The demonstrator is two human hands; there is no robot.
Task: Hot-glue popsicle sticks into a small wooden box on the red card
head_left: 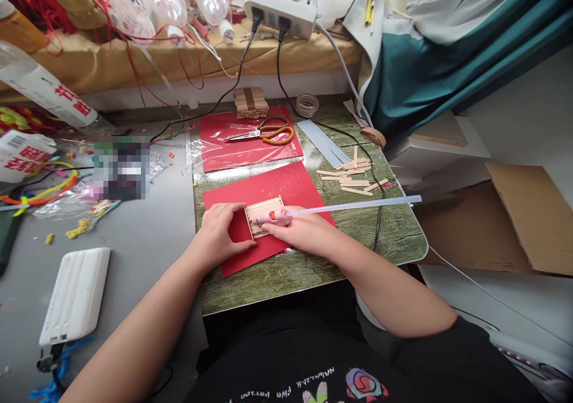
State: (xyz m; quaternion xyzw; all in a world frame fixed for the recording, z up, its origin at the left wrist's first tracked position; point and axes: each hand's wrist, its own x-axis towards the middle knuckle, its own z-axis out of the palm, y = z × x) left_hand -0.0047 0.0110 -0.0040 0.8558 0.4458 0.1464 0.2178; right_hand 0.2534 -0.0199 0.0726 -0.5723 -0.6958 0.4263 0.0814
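My right hand (304,231) is closed round a small pink glue gun (276,215) with a long clear glue stick (358,204) jutting out to the right. Its nozzle rests on a small panel of wooden craft sticks (263,211) lying on a red sheet (268,200). My left hand (219,233) lies on the red sheet just left of the panel, fingers curled against its edge and holding it down. Both sit on a small green wood-patterned table (394,242).
A second red sheet (224,149) holds orange-handled scissors (268,133). Behind it is a stack of sticks (250,102). Loose sticks (353,176) and clear glue rods (322,142) lie to the right. A power strip (280,10) and black cables run at the back.
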